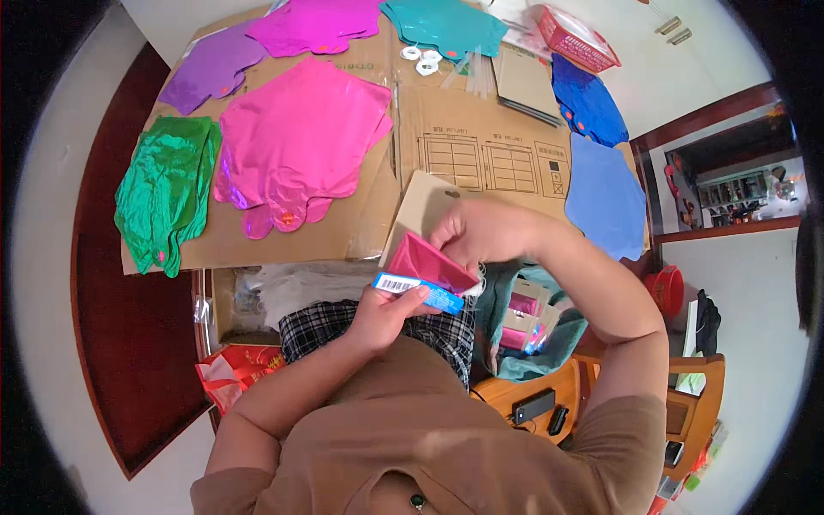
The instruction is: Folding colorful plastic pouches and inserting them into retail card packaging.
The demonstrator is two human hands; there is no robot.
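Below the table's near edge, my left hand grips a retail pack by its blue, barcoded band, with the thumb on top. Behind that band the pack has a folded pink foil piece and a tan cardboard backing with a hang hole. My right hand reaches over the pack from the right. Its fingers are bent and closed at the pink foil's upper edge, and what they pinch is hidden. A few white strands show beneath it. The nearest flat foil balloons on the table are the pink ones.
Green, purple, teal and blue foil balloons lie around the cardboard table cover. White ribbon rolls and a red basket sit at the back. A teal bag with similar packs is at my right.
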